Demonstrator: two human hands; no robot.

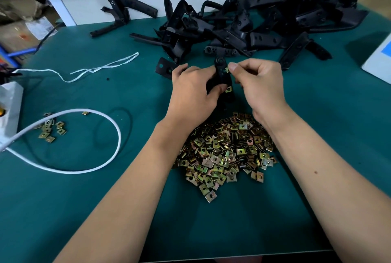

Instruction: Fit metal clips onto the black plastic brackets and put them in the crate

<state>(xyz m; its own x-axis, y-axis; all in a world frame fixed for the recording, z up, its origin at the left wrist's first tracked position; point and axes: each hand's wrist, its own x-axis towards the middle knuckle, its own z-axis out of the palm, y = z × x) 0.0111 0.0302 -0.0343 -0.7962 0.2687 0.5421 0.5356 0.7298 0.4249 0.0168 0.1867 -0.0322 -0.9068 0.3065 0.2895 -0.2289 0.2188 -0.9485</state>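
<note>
L hand (190, 91) grips bracket (222, 76), R hand (258, 84) pinches clip (227, 69), bracket mostly hidden

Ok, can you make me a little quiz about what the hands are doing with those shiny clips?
1. True or false: the left hand grips the black plastic bracket.
2. What does the right hand pinch? A) white cord B) small brass-coloured metal clip C) nothing
3. Fill in: the big heap of metal clips lies on the ____ table mat.

Key: 1 true; 2 B; 3 green.
</note>
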